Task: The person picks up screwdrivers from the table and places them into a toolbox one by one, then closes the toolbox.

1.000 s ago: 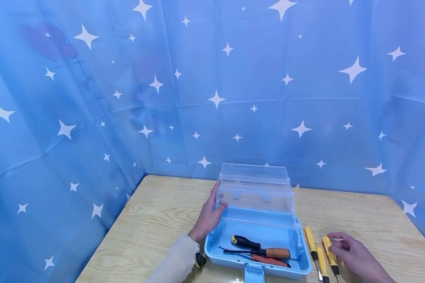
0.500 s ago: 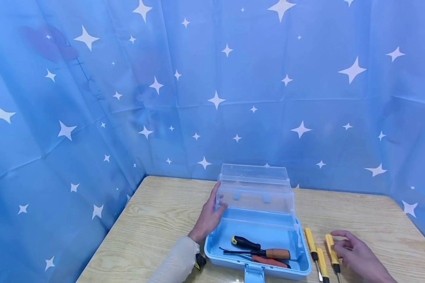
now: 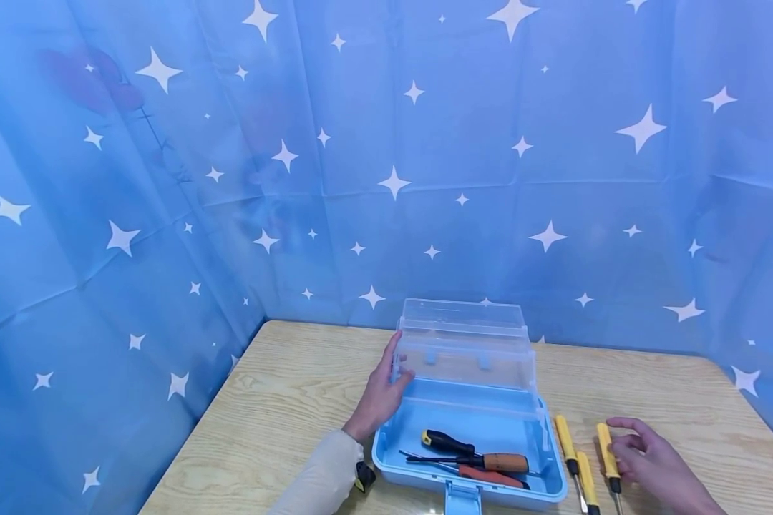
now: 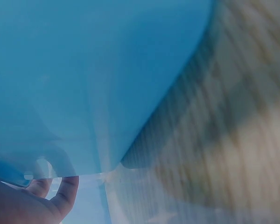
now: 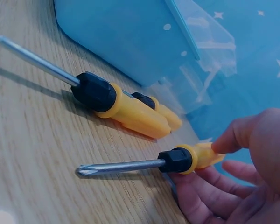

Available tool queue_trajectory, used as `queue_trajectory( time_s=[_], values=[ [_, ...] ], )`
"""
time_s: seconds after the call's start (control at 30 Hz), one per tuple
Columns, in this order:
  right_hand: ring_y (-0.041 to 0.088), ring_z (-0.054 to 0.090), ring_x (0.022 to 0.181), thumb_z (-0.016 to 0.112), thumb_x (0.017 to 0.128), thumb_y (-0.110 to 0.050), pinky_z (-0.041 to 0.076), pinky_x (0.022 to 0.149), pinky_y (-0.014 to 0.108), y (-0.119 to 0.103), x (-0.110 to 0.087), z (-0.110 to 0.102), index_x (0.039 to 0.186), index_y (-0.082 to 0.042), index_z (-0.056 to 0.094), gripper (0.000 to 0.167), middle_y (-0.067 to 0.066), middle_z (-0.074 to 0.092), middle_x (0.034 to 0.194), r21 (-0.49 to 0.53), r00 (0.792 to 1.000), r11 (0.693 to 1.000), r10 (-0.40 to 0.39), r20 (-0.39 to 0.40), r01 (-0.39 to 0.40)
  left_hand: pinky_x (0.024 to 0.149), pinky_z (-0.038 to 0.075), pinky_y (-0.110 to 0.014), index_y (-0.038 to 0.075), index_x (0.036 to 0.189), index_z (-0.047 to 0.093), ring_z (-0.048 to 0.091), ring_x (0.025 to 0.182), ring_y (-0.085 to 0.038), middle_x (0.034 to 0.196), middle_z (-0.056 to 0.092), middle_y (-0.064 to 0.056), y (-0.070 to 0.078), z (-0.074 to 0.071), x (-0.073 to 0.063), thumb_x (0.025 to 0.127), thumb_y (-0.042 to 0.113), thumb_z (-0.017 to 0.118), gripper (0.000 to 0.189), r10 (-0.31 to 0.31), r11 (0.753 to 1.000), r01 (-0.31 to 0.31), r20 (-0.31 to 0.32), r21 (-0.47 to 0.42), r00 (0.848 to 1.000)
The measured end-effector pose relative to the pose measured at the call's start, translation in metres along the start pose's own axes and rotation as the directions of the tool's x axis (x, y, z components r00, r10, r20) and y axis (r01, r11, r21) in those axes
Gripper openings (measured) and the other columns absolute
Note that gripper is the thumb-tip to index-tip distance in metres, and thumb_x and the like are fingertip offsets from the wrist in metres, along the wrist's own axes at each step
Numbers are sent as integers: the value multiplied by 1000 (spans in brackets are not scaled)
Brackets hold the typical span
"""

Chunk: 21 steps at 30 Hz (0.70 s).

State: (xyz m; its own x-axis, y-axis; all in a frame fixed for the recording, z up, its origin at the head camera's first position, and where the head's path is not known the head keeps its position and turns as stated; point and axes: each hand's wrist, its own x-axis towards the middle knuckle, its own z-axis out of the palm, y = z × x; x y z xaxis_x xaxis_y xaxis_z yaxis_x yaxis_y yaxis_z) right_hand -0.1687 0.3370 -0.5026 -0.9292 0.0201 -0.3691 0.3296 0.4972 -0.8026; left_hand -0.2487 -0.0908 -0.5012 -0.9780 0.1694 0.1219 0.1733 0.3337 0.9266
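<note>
My left hand (image 3: pixel 376 400) grips the left edge of a clear raised lid (image 3: pixel 467 365) on a light blue toolbox (image 3: pixel 409 478), thumb in front and fingers behind. At the right of the box, my right hand (image 3: pixel 660 468) pinches the yellow handle of a Phillips screwdriver (image 3: pixel 608 452). In the right wrist view, a fingertip presses that handle's end and its metal tip (image 5: pixel 84 171) lies at or just above the table. Beside it lie two more yellow screwdrivers, one nearer (image 5: pixel 135 114) and one farther (image 5: pixel 170 115). The left wrist view mostly shows the blue box wall (image 4: pixel 84 84).
Inside the toolbox lie a black-handled tool (image 3: pixel 447 441), a wooden-orange-handled screwdriver (image 3: pixel 504 462) and a red-handled tool (image 3: pixel 489 476). A small black and yellow object (image 3: pixel 363 475) sits by the left sleeve. A starry blue curtain (image 3: pixel 464 143) stands behind the wooden table (image 3: pixel 283 400).
My right hand has shifted slightly to the right, and the yellow screwdriver has moved with it, away from the other two. My left hand and the toolbox have stayed put.
</note>
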Motion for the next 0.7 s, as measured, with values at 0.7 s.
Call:
queue_trajectory(
  time_s=[0.7],
  values=[
    [20, 55, 80, 41, 102, -16, 53, 66, 34, -5, 3, -5, 144, 8, 30, 50, 10, 57, 103, 23, 1000, 999, 30, 2, -30, 108, 39, -61, 48, 155, 12, 44, 137, -28, 150, 44, -5, -1, -1, 1, 104, 28, 50, 67, 12, 999, -11, 12, -33, 1000]
  ],
)
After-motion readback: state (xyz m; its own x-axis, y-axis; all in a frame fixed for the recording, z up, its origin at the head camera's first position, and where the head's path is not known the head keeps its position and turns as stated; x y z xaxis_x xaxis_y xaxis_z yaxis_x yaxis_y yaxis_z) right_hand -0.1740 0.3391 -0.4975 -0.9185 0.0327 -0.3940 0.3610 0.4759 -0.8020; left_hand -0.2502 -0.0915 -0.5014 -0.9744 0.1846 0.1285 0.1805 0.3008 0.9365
